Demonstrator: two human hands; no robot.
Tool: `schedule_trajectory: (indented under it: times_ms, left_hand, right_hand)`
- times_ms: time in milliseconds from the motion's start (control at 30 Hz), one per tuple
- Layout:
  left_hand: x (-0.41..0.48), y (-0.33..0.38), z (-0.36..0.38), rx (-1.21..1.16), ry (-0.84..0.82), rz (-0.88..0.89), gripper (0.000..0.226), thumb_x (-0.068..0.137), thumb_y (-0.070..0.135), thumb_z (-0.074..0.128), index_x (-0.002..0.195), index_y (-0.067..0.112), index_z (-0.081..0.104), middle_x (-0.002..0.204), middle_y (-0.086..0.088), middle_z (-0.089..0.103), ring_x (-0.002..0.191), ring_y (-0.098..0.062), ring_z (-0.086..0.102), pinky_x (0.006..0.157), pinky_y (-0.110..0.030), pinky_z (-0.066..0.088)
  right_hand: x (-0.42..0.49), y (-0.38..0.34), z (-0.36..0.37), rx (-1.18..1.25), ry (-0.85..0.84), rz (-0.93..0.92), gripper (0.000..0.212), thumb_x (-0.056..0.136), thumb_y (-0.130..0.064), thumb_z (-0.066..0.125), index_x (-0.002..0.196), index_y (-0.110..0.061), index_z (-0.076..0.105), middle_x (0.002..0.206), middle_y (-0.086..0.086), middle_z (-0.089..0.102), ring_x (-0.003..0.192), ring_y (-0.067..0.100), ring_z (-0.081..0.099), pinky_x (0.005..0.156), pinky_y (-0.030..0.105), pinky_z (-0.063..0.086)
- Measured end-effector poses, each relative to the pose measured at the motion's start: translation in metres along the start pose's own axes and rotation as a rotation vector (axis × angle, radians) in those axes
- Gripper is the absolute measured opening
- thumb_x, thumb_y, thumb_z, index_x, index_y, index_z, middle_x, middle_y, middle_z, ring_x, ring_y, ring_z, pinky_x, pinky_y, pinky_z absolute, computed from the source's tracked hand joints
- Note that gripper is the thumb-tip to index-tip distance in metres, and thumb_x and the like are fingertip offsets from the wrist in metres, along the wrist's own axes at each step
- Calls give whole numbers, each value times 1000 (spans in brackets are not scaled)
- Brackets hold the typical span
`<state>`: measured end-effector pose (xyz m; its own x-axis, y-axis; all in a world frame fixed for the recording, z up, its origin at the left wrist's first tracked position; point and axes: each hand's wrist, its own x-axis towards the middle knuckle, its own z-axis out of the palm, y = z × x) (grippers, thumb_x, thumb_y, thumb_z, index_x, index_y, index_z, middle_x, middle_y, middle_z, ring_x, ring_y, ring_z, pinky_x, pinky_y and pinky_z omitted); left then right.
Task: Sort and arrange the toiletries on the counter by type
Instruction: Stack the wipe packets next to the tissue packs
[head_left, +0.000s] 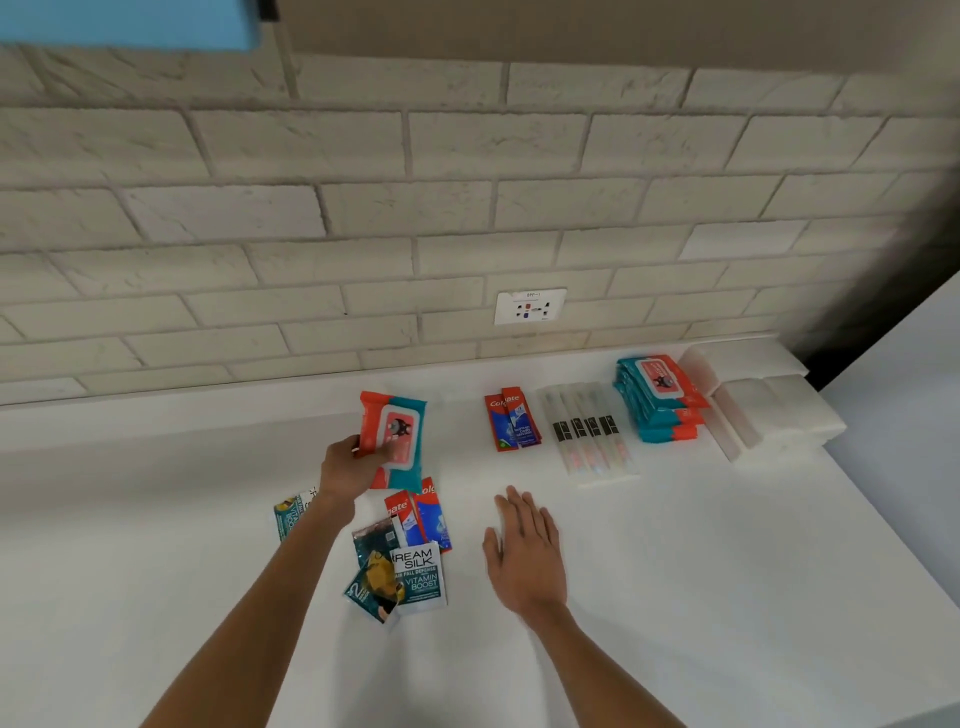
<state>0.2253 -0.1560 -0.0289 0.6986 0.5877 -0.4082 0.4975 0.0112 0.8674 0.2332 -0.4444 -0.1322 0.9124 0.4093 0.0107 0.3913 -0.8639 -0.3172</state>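
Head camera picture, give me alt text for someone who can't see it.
A person's left hand holds a red and teal wipes pack above a white counter, the right hand open nearby. Farther back lie sorted groups: toothpaste sachets, toothbrushes, a stack of wipes packs, white packs. A few unsorted sachets lie near the hands.

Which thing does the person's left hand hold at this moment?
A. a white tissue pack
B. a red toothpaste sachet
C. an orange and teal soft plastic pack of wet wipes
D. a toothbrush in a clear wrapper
C: the left hand grips the orange and teal soft plastic pack of wet wipes at its edge, while the right hand has straight fingers and holds nothing.
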Motion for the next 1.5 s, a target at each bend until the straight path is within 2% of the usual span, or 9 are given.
schedule_trajectory:
  times_ms: [133,233,367,533,833,1033,1200,1267,1500]
  left_hand:
    - [-47,8,16,-38,-65,18,29,86,34,83,109,22,69,104,-1,77,90,-23,77,73,-39,65]
    - [-76,13,36,-45,-112,27,28,87,30,82,109,18,70,101,-3,78,82,-20,78,67,-35,64]
    - [-105,17,75,-24,-171,20,30,87,31,82,111,17,72,101,-3,79,81,-20,79,72,-37,65]
    - [-133,29,137,-2,-209,16,34,88,41,79,115,24,68,107,1,76,89,-17,76,68,-27,63]
    - [-160,47,253,-18,-318,-36,53,78,35,88,125,24,65,115,0,73,105,-22,72,88,-42,63]
    - [-158,69,309,65,-501,-25,59,73,23,93,124,30,65,117,5,73,114,-20,67,93,-44,61]
    - [-141,89,330,-87,-452,-19,62,67,11,96,122,20,68,114,-3,76,111,-24,70,88,-45,63]
    - [-133,96,334,-232,-395,-35,65,70,7,92,128,12,64,113,-6,77,108,-25,73,81,-38,64]
    - [-124,130,370,-416,-232,-65,39,90,11,78,124,16,60,107,-17,75,88,-32,78,72,-41,63]
  right_hand:
    - [7,-7,-14,375,-16,136,41,112,-44,45,148,-29,57,163,-8,48,156,16,36,132,37,22]
    - [9,-16,-52,923,-49,378,26,109,-47,54,122,-33,71,127,-14,72,121,7,65,117,40,48]
    - [9,-14,-95,1290,-77,479,36,106,-56,57,122,-28,71,111,-7,81,103,15,78,96,38,62]
    - [13,18,-139,1248,-124,473,23,99,-48,73,115,-33,69,108,-9,79,96,16,79,84,32,66]
    - [27,134,-177,1115,-123,514,37,94,-46,79,124,-36,59,120,-8,69,108,19,72,94,37,65]
    - [49,208,-222,1245,-103,409,42,90,-35,86,123,-31,60,113,-6,76,95,13,80,75,28,66]
    - [66,259,-253,1263,-190,380,42,85,-30,90,122,-19,72,113,2,81,99,20,81,89,43,66]
    - [67,275,-264,1279,-218,386,40,82,-26,93,118,-17,76,110,3,82,100,21,81,91,44,66]
    - [52,284,-269,1219,-458,310,49,84,-29,92,127,-23,71,113,-2,81,108,18,78,96,44,64]
